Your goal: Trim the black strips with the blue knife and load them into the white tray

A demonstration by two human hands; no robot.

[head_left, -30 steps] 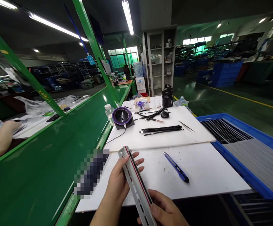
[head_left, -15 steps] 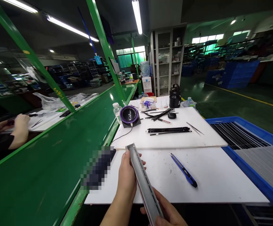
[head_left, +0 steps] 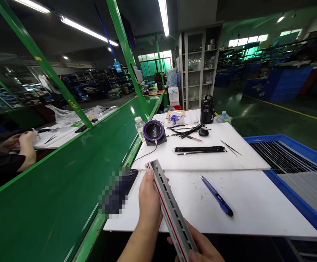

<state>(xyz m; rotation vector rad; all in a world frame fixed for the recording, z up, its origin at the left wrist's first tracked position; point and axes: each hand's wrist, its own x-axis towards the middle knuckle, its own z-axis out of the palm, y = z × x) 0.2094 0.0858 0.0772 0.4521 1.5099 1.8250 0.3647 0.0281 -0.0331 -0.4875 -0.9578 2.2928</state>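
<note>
A long grey channel-shaped strip (head_left: 172,207), with a row of rectangular slots and a red line along one side, is held tilted in front of me. My left hand (head_left: 149,193) grips its far part, thumb on the side and fingertips showing beyond the right edge. Around the near end is my right hand (head_left: 199,243), cut by the bottom of the picture. On the white table right of the strip lies a blue utility knife (head_left: 218,196). Farther back are a bundle of thin black strips (head_left: 199,149) and tweezers (head_left: 231,148), on a white foam board (head_left: 153,165).
At the board's back left stand a round black device with a purple rim (head_left: 153,131) and a clear bottle (head_left: 139,129). A black flask (head_left: 207,111) is at the back. Right, a blue tray (head_left: 278,182) holds strips. Past the green partition (head_left: 93,156), a co-worker's hands (head_left: 26,140) work.
The grey strip has rolled in my hands, so its red-lined side and slots now show more fully. The view has shifted slightly. Both hands keep their hold.
</note>
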